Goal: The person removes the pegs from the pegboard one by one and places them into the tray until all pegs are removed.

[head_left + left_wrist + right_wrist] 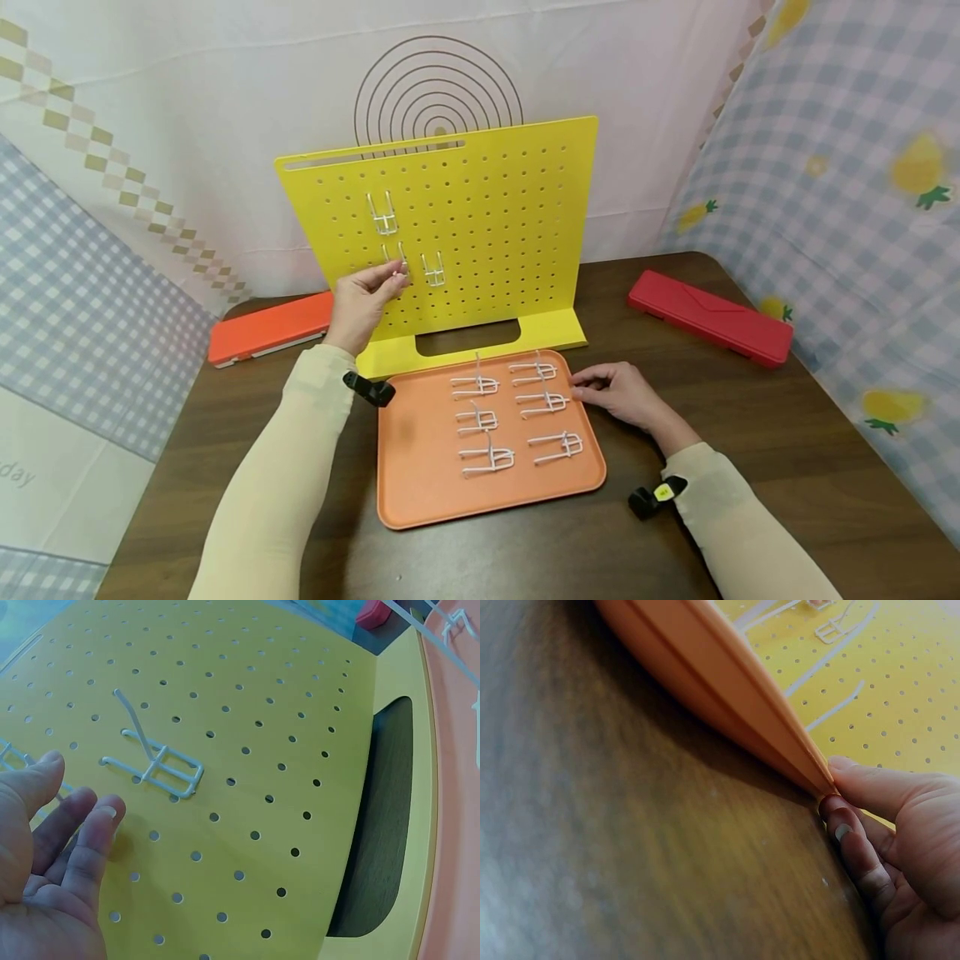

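Observation:
My left hand (358, 308) is at the lower left of an upright yellow pegboard (510, 225), its thumb and fingertips pinching a white wire hook (401, 250) against the board. In the left wrist view, that hand (56, 847) partly hides this hook. Two more hooks hang on the board: an upper hook (385, 223) and a right-hand hook (433, 272). On an orange tray (420, 492) in front lie several white wire hooks (491, 458). My right hand (626, 396) grips the tray's right edge, thumb above and fingers below, as the right wrist view shows.
A red case (708, 318) lies at the right rear of the dark wooden table (810, 467). An orange-red case (270, 327) is at the left, partly behind the board. Patterned cloth (600, 58) hangs behind and along both sides.

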Demonstrator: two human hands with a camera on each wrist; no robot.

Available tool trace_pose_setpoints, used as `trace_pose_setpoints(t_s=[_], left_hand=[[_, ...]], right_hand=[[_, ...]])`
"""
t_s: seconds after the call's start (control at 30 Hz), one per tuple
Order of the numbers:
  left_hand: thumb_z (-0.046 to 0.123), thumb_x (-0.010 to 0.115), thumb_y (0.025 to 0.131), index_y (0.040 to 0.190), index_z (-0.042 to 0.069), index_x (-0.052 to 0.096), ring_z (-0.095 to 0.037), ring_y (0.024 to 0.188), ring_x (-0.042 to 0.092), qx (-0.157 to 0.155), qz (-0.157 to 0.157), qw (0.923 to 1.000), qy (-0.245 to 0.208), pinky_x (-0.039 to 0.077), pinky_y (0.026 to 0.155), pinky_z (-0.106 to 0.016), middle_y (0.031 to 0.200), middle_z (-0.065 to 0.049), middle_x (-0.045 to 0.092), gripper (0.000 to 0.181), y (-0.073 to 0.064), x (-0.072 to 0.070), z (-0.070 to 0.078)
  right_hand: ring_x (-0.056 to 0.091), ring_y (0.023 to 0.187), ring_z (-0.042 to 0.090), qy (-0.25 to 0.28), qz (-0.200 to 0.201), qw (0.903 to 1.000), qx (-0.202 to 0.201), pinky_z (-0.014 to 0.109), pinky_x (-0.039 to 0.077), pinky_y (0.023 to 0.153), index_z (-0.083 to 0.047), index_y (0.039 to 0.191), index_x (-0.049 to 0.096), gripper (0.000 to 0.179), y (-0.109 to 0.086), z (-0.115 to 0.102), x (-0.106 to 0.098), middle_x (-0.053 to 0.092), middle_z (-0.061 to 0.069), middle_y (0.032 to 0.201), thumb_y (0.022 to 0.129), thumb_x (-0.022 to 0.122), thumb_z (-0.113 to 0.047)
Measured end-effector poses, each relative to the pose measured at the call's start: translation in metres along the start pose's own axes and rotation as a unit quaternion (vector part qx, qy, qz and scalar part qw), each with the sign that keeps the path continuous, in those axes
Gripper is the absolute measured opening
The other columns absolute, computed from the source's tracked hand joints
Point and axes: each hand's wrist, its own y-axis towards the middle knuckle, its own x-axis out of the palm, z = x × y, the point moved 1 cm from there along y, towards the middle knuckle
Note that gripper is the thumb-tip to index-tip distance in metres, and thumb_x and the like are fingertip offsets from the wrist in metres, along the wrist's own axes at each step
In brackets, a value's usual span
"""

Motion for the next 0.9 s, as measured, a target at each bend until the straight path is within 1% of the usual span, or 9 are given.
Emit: trace_pose_setpoints(t_s=[0.23, 0.37, 0.63, 0.77, 0.9], left_hand=[[0.014, 0.069, 0.088, 0.123, 0.001, 0.064, -0.027, 0.110, 0.063, -0.001, -0.001, 0.9999, -0.014, 0.050, 0.090, -0.028, 0.123, -0.022, 0.061, 0.038, 0.000, 0.001, 0.002], [0.013, 0.070, 0.088, 0.122, 0.000, 0.064, -0.025, 0.109, 0.063, 0.003, 0.002, 0.9999, -0.015, 0.050, 0.091, -0.029, 0.122, -0.023, 0.061, 0.037, 0.000, 0.002, 0.003], [0.014, 0.071, 0.086, 0.120, -0.001, 0.066, -0.021, 0.106, 0.065, 0.019, 0.009, 0.9998, -0.005, 0.051, 0.089, -0.028, 0.119, -0.023, 0.062, 0.037, -0.001, 0.002, 0.007], [0.014, 0.070, 0.087, 0.121, 0.000, 0.065, -0.021, 0.107, 0.065, 0.016, 0.000, 0.9999, 0.001, 0.050, 0.089, -0.028, 0.120, -0.021, 0.063, 0.037, -0.005, 0.003, 0.011], [0.016, 0.070, 0.088, 0.121, 0.000, 0.066, -0.019, 0.104, 0.066, 0.019, -0.008, 0.9996, 0.020, 0.051, 0.089, -0.030, 0.116, -0.016, 0.067, 0.037, -0.011, 0.002, 0.014]], right_hand=[[0.061, 0.083, 0.019, -0.001, 0.001, 1.0000, -0.002, 0.030, 0.052, 0.070, -0.014, 0.105, 0.075, 0.026, 0.000, 0.000, 0.000, 0.070, 0.002, 0.094, 0.084, 0.076, -0.029], [0.061, 0.083, 0.019, 0.000, 0.001, 1.0000, -0.003, 0.031, 0.052, 0.070, -0.014, 0.105, 0.075, 0.026, -0.001, 0.000, 0.000, 0.070, 0.002, 0.094, 0.084, 0.076, -0.029], [0.062, 0.083, 0.019, -0.002, 0.001, 1.0000, -0.008, 0.030, 0.052, 0.070, -0.013, 0.105, 0.075, 0.027, -0.001, 0.000, 0.000, 0.070, 0.002, 0.094, 0.084, 0.076, -0.029], [0.061, 0.083, 0.019, -0.006, 0.001, 0.9999, -0.009, 0.030, 0.051, 0.070, -0.013, 0.105, 0.075, 0.026, -0.001, 0.000, 0.000, 0.070, 0.002, 0.094, 0.084, 0.076, -0.029], [0.062, 0.083, 0.019, -0.005, 0.001, 0.9999, -0.011, 0.030, 0.052, 0.070, -0.013, 0.105, 0.075, 0.026, -0.001, -0.001, 0.000, 0.070, 0.002, 0.094, 0.084, 0.076, -0.029]])
